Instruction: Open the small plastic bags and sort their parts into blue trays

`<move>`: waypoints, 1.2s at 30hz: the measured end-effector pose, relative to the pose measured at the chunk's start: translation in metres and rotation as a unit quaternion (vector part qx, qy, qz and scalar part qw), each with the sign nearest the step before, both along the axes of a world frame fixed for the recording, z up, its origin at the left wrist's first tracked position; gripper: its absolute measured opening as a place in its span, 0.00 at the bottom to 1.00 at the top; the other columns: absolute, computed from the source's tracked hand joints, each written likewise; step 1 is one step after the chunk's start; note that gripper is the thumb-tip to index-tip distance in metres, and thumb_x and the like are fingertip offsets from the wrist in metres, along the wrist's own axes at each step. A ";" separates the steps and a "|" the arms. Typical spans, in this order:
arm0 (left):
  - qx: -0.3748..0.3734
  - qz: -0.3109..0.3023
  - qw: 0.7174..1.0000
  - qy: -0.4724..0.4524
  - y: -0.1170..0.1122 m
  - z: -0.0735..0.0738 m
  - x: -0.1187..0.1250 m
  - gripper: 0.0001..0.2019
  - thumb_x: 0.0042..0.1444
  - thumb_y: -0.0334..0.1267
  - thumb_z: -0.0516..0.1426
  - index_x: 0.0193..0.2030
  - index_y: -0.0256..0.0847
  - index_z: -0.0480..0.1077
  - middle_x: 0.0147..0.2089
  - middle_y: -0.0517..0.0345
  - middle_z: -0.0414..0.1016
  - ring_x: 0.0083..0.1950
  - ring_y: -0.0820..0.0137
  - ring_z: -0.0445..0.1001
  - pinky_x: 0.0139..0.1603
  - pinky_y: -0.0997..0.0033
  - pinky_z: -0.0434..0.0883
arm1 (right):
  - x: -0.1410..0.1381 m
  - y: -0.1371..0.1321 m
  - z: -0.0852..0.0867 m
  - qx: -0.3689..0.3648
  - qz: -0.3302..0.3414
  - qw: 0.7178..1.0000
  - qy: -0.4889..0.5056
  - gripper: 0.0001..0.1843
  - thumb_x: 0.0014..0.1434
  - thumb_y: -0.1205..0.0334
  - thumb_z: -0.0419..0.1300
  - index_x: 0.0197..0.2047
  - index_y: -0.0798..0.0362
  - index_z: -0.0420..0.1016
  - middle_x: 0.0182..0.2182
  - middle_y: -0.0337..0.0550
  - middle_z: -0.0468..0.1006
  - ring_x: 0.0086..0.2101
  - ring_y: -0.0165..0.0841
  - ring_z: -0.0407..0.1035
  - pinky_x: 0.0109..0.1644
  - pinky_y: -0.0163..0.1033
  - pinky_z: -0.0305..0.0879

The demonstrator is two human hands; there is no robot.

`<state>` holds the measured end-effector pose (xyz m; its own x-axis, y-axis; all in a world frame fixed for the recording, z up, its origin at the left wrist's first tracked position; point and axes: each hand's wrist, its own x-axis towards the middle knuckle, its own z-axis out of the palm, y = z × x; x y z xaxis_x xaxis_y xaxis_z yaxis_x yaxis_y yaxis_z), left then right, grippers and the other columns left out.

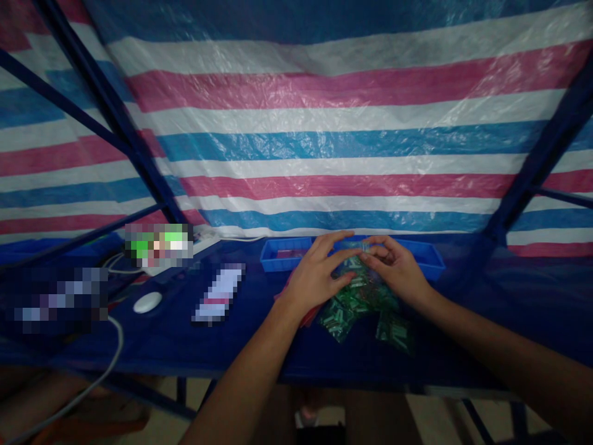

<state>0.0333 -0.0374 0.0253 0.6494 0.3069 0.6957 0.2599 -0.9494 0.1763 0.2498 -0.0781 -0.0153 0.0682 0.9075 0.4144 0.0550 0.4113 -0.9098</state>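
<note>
1. Watching through the head camera, I judge the handling to be under way: one small, flat, green-tinted clear plastic packet (354, 248) is at the fingertips, above a loose pile of similar green plastic packets (359, 298) on the dark blue tabletop (259, 337).
2. I cannot tell which packets have been dealt with and which are left; none is visibly set apart in a finished stack.
3. My left hand (319, 271) is loosely spread, thumb apart from the fingers, its index fingertip by the packet; I see no firm grip.
4. My right hand (399, 266) has thumb and fingers bent close together, seemingly pinching the packet's upper edge.
5. The packet sits between both hands, in front of two shallow blue plastic trays (269, 263). Its long axis seems to run from the fingertips down toward the pile, roughly toward me; its outline blends into the others, so I cannot tell which end opens.
</note>
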 end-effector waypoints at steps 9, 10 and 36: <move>-0.001 0.001 1.000 -0.028 0.009 -0.004 -0.004 0.14 0.69 0.37 0.60 0.59 0.47 0.77 0.57 0.48 0.78 0.60 0.59 0.75 0.60 0.51 0.75 | 0.006 -0.006 0.008 -0.003 0.001 0.999 -0.048 0.21 0.67 0.39 0.62 0.44 0.48 0.82 0.33 0.41 0.81 0.35 0.37 0.76 0.44 0.44 0.75; -0.009 -0.001 0.999 -0.031 0.009 -0.005 -0.004 0.13 0.70 0.37 0.59 0.58 0.45 0.78 0.53 0.49 0.79 0.57 0.61 0.76 0.58 0.54 0.75 | 0.006 -0.006 0.009 0.000 0.004 0.998 -0.055 0.21 0.66 0.39 0.62 0.45 0.48 0.82 0.33 0.41 0.81 0.35 0.37 0.75 0.43 0.44 0.74; -0.066 0.010 0.996 -0.052 0.006 -0.010 0.002 0.13 0.71 0.41 0.58 0.58 0.43 0.77 0.53 0.51 0.84 0.52 0.62 0.83 0.55 0.59 0.79 | 0.007 -0.001 0.006 0.024 0.019 0.999 -0.020 0.21 0.55 0.51 0.76 0.51 0.45 0.82 0.47 0.43 0.84 0.43 0.38 0.78 0.47 0.43 0.75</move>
